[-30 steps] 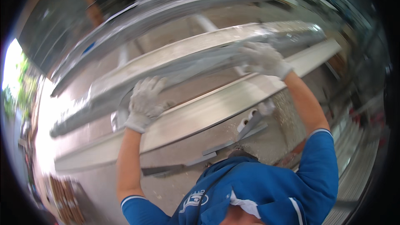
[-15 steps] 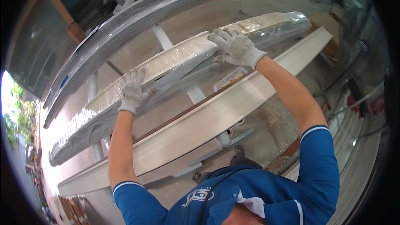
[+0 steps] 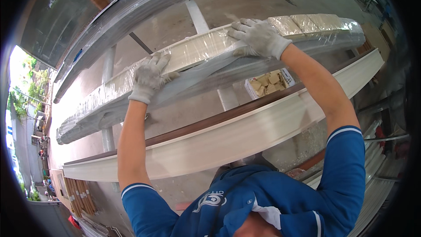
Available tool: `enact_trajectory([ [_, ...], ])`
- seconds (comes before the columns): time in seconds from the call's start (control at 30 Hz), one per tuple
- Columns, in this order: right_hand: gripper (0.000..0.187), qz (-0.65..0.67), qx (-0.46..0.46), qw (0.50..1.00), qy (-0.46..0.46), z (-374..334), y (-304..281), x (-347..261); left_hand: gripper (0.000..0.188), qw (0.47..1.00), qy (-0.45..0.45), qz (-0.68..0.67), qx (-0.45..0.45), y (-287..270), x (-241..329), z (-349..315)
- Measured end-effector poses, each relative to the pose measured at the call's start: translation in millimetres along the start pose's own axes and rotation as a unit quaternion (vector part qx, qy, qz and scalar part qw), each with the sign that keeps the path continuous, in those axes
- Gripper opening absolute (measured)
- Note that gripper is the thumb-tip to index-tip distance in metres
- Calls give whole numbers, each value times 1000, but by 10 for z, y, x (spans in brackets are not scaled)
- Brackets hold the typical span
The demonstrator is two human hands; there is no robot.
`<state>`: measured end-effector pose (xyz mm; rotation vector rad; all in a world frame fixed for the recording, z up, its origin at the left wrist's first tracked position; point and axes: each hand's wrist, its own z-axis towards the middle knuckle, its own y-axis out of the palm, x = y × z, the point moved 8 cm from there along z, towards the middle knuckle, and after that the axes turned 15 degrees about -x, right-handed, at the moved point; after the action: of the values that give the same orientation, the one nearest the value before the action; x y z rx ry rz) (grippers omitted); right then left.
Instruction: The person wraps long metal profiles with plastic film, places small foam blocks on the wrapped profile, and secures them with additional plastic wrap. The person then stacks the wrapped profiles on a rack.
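Observation:
A long cream moulding point(image 3: 201, 49), wrapped in clear film, lies across the view on supports. Grey plastic sheeting point(image 3: 188, 83) covers its near side and bunches into folds between my hands. My left hand point(image 3: 149, 77), in a whitish work glove, rests on the wrapped moulding left of the middle, fingers stretched over its top and thumb apart. My right hand point(image 3: 258, 39), gloved alike, lies farther right with its fingers flat over the top and its thumb against the grey sheeting. Beige pads point(image 3: 302, 24) show under the film to the right of it.
An unwrapped cream moulding point(image 3: 228, 138) with a brown edge runs between me and the wrapped one. Below the wrapped moulding stands a white box point(image 3: 253, 92) of cardboard pieces. More film-wrapped lengths point(image 3: 144, 22) lie at the far side. Brown boards point(image 3: 79, 195) lean at lower left.
My view has shifted, and the box of cardboard pieces shows more fully. Both hands remain on the wrapped moulding, fingers still stretched over its top.

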<state>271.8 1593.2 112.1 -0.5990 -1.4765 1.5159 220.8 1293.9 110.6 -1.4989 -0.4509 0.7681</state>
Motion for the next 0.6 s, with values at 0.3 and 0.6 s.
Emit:
enact_trajectory([
  [0.3,66,20,-90,994,52,-46,-67,-72,75,997,-9,-46,54,104,2,-124],
  [0.6,64,13,93,990,110,-1815,-1006,864,72,996,-67,6,-56,-133,170,-25],
])
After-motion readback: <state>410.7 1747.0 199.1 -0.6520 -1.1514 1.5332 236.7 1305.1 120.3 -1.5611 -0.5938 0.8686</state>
